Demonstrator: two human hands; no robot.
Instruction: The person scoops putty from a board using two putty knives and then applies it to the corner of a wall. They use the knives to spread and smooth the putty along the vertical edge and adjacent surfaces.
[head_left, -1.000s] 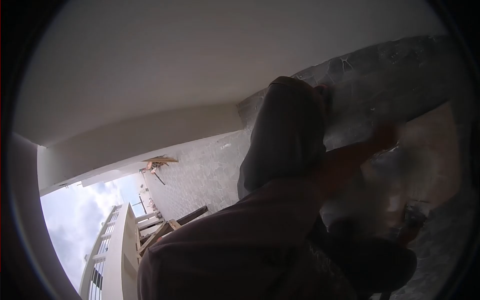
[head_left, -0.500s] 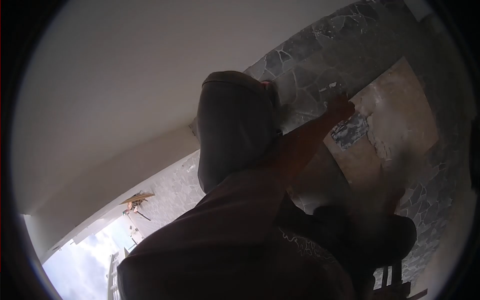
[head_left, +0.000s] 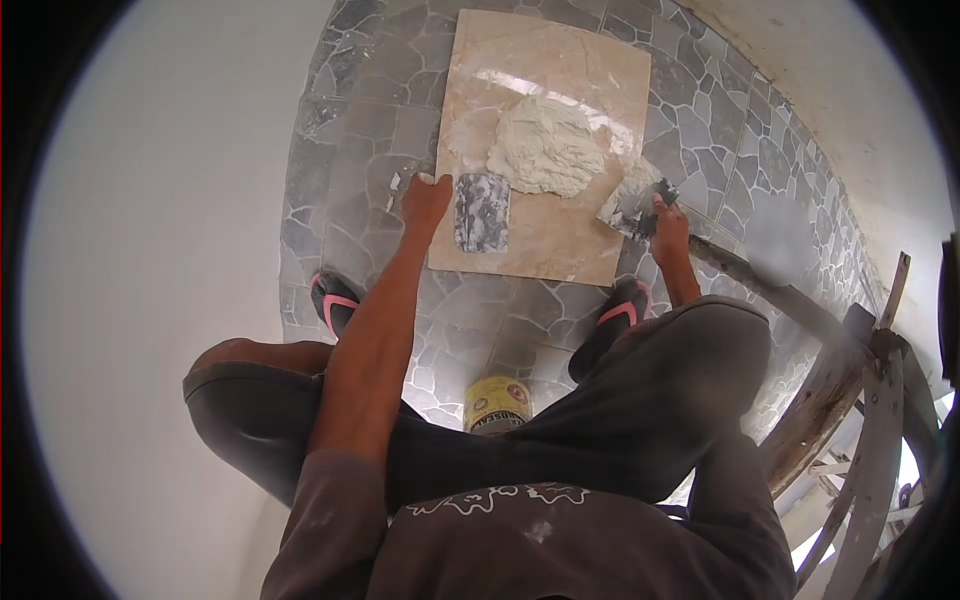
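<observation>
A beige, glossy tile (head_left: 575, 255) lies on the stone-patterned floor with a mound of off-white putty (head_left: 548, 147) on it. My left hand (head_left: 427, 203) is closed at the tile's left edge, its fingers curled and partly hidden. Just right of that hand, a dark rectangular plate (head_left: 482, 213) smeared with white lies flat on the tile. My right hand (head_left: 671, 228) grips a putty knife (head_left: 632, 205) at the tile's right edge; putty coats its wide blade, which is tilted beside the mound.
A yellow can (head_left: 497, 402) stands between my feet, which wear dark flip-flops (head_left: 618, 325) with pink straps. Wooden poles (head_left: 875, 440) and a plank lean at the right. A pale wall (head_left: 160, 250) rises along the left.
My view has swung from a dark, tilted angle to look straight down at the tile. My right hand and the putty knife now show clearly; my left hand stays by the tile's edge.
</observation>
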